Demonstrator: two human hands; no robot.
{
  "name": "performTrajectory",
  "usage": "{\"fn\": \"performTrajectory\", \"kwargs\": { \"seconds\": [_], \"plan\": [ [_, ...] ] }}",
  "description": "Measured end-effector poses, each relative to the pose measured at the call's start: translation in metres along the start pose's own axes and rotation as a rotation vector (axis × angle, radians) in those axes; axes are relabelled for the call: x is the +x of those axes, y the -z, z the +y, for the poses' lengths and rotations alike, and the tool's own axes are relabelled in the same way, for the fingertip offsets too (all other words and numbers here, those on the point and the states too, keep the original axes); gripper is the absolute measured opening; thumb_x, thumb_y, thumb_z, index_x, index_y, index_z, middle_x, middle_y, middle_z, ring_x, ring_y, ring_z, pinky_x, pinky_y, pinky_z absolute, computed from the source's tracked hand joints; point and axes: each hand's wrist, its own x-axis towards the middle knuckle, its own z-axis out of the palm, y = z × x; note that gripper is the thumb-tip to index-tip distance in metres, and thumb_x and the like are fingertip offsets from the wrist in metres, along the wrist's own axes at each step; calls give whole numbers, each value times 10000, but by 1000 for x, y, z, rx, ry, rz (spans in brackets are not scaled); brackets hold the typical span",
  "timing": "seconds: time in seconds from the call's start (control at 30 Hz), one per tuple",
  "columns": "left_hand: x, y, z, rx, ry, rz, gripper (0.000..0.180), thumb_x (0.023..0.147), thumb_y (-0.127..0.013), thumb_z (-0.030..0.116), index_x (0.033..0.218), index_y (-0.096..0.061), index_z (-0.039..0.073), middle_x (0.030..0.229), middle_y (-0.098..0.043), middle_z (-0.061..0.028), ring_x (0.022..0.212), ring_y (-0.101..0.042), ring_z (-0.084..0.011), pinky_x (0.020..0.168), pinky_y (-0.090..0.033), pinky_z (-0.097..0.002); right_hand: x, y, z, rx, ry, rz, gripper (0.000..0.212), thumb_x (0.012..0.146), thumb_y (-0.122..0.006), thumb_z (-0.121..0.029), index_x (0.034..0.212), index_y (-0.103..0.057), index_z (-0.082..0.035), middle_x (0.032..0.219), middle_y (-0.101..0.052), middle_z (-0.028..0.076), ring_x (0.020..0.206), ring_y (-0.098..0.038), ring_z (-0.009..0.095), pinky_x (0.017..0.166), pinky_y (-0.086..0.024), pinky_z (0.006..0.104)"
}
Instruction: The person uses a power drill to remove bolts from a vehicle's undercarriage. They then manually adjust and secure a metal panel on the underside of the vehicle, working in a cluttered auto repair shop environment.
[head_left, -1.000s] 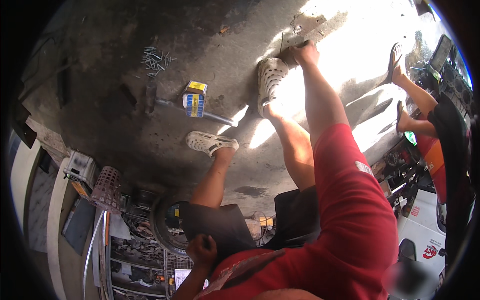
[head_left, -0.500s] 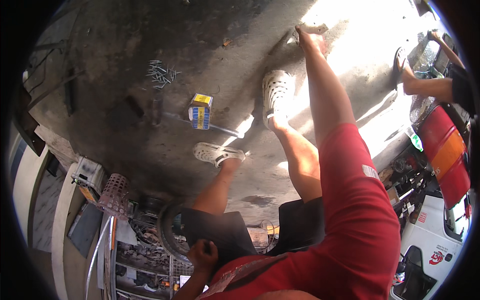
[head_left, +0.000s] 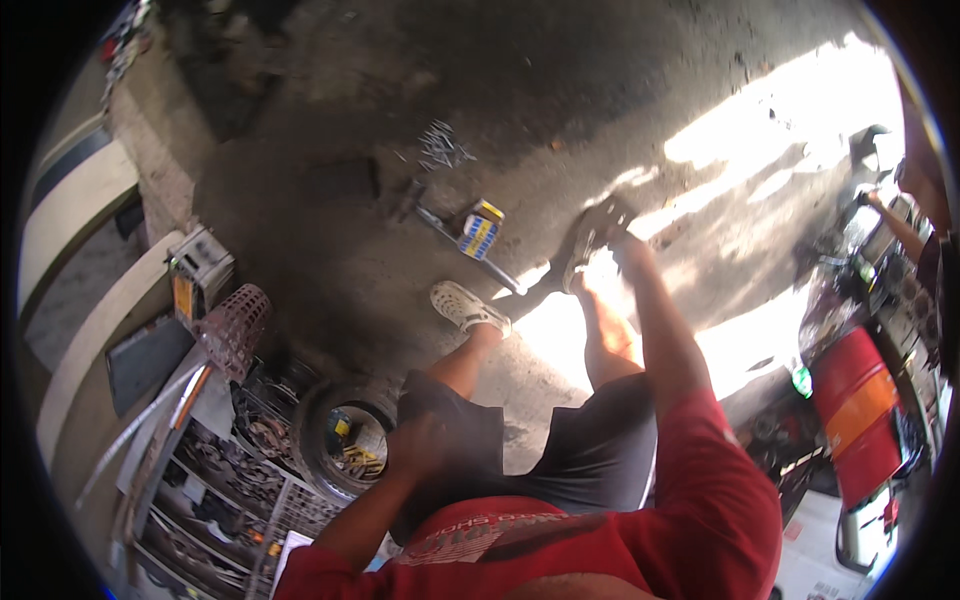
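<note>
My left hand [head_left: 422,440] lies over my left thigh, dark and smeared, so its fingers do not show clearly. My right arm reaches down to my right foot, and my right hand [head_left: 626,248] is in shadow beside the clog [head_left: 600,225]. I cannot make out its fingers or whether anything is in them. Between my feet and the far floor, a blue, yellow and white box [head_left: 480,235] rests against a hammer [head_left: 503,278] with a pale handle. The hammer's dark head points far left. A loose pile of nails [head_left: 440,148] lies just beyond.
At left stand a tyre [head_left: 305,440] with things inside it, a perforated basket [head_left: 236,325], a metal case [head_left: 203,262] and cluttered shelves [head_left: 215,500]. A dark flat block [head_left: 345,180] lies left of the hammer. A red and orange panel [head_left: 860,415] and another person's arm [head_left: 897,225] are at right.
My right hand has drawn back from the far sunlit floor to beside my right clog. My left hand has moved up over my thigh. The view has shifted and turned.
</note>
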Motion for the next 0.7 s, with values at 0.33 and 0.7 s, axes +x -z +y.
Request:
{"fn": "performTrajectory", "kwargs": {
  "seconds": [0.33,0.7],
  "plan": [
    [-90,144,88,-734,-457,-115,490,945,-741,250,1375,-619,50,1163,-740,-107,1041,-691,-187,927,-540,-358,-413,-47,-226,-183,96,-964,390,950,-716,-289,1246,-669,-40,860,-654,32,668,-542,103,586,-452,276],
    [-182,331,154,-460,-569,510,385,963,-675,364,1135,-722,22,982,-754,-177,878,-711,-247,773,-528,-424,-468,-34,-457,-546,866,-684,468,939,-724,-133,1384,-609,-46,1125,-738,136,925,-699,187,850,-559,362]
  ]
}}
